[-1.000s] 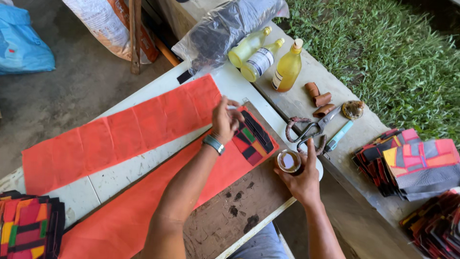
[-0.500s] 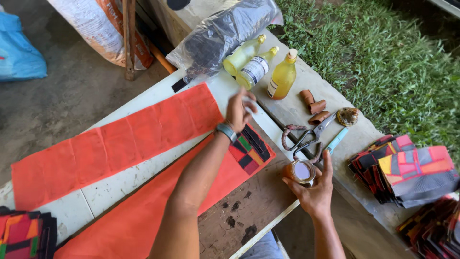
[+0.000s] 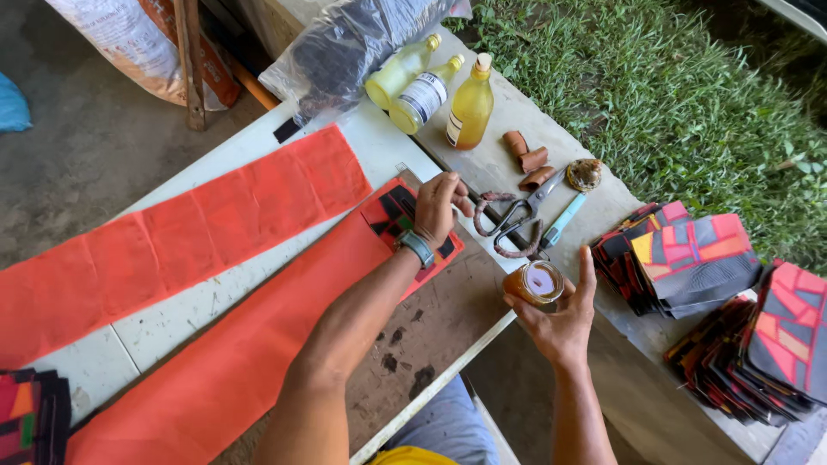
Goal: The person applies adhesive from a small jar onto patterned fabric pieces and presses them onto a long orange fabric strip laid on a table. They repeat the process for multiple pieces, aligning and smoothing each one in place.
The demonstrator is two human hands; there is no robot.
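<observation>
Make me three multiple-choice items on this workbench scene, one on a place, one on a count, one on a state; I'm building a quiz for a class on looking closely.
1. Where do the scissors lie?
A. on the grass
B. on the bench between the hands
C. on the stacked patchwork pieces

2. How many bottles stand at the bench's far end?
A. one
B. three
C. five

3. What is the right hand doing?
A. holding a small jar
B. lying flat on the red cloth
C. gripping a bottle

Answers:
1 B, they lie on the bench just beyond the left hand, above the jar.
2 B, three yellowish bottles stand side by side.
3 A, its fingers cup the small amber jar.
</observation>
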